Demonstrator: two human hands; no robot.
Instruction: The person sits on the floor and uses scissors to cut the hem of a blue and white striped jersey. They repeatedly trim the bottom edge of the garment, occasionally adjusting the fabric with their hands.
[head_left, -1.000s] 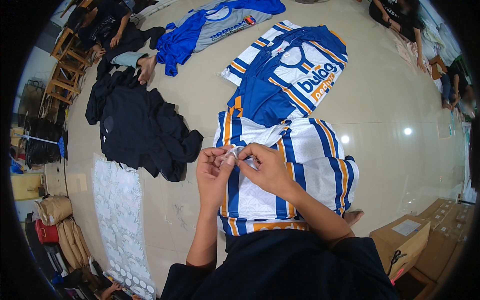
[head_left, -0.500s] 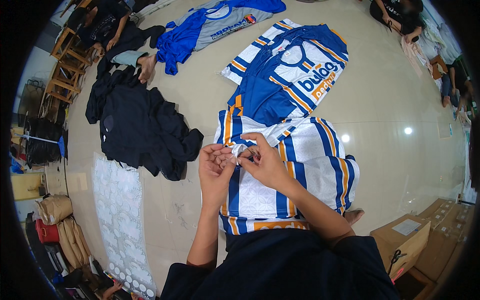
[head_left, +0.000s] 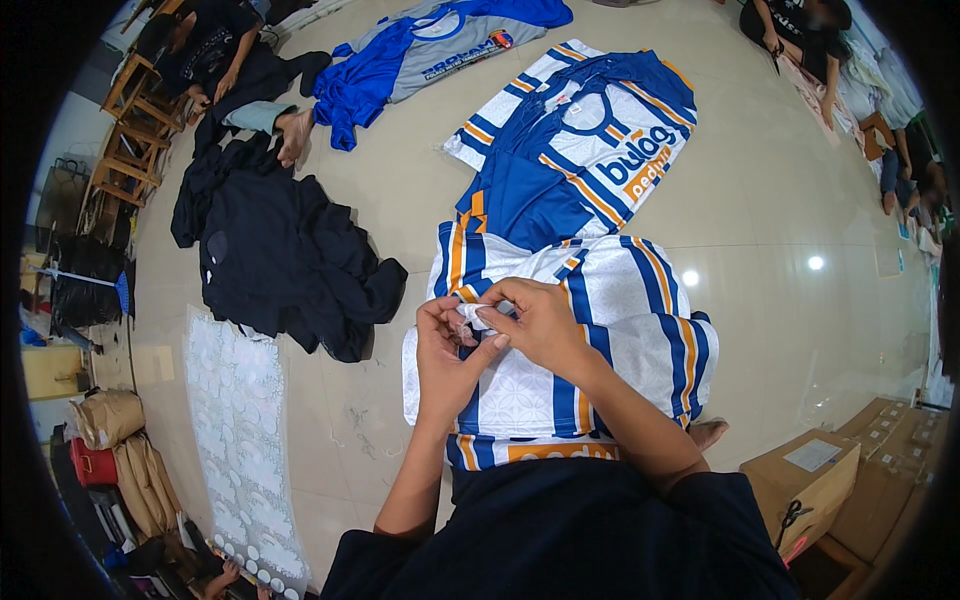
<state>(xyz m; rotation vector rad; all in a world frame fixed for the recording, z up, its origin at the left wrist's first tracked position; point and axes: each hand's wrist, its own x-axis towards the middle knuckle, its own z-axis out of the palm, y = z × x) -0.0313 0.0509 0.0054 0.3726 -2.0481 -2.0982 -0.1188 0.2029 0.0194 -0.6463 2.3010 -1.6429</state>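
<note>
A white, blue and orange striped jersey [head_left: 520, 395] is spread across my lap. Above it, a small bunched white edge of the cloth [head_left: 472, 318] is pinched between my two hands. My left hand [head_left: 447, 345] has its fingers curled round the left side of this edge. From the right, my right hand [head_left: 538, 325] grips the same fold with thumb and fingers, close against the left. The right palm's inside is hidden. Just beyond my lap lies a pile of matching jerseys [head_left: 540, 190], stacked with collars showing.
Black garments [head_left: 290, 250] are heaped on the floor at left, near a patterned white sheet [head_left: 240, 430]. A blue and grey shirt [head_left: 410, 65] lies farther off. Cardboard boxes [head_left: 805, 480] with black scissors [head_left: 793, 513] stand at right. Other people [head_left: 215, 50] sit around the edges.
Both hands have drawn closer together over the white fold, the right fingers closing down on it. A small dark thing seen in the right hand earlier is now hidden. A far-right person's arm moved.
</note>
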